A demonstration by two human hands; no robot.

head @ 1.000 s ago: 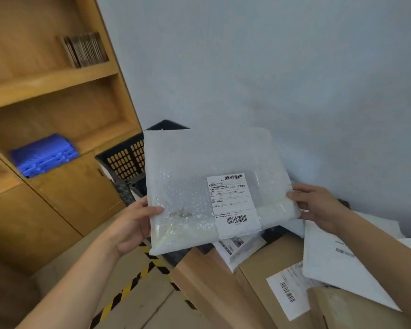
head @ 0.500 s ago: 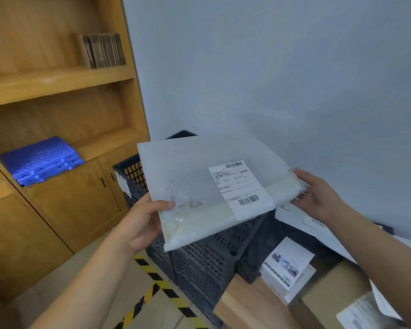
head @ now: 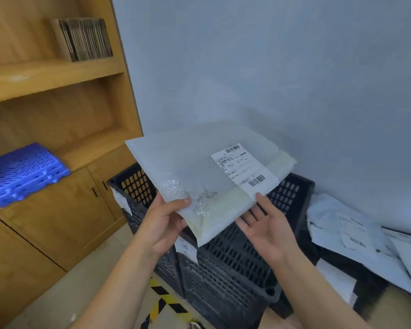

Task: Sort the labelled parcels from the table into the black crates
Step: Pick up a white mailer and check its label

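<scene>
Both hands point(head: 163, 224) point(head: 268, 230) hold the parcel point(head: 199, 174), hiding the crate point(head: 228, 262) interior.

One head-worn camera looks forward and down, close over the black crates point(head: 226, 262).

A white bubble-mailer parcel point(head: 207, 176) sits in the middle of the frame, held nearly flat and tilted, its far corner raised toward the wall. A white shipping label point(head: 243, 168) with two barcodes is stuck on its right half, and a cream flap runs along the near edge. Below it, at lower centre, stand black crates point(head: 230, 264) with perforated walls, set side by side and bearing small white tags. At the right edge of the frame, more white labelled parcels point(head: 349, 236) lie overlapping in a loose pile, just beside the crates.
</scene>
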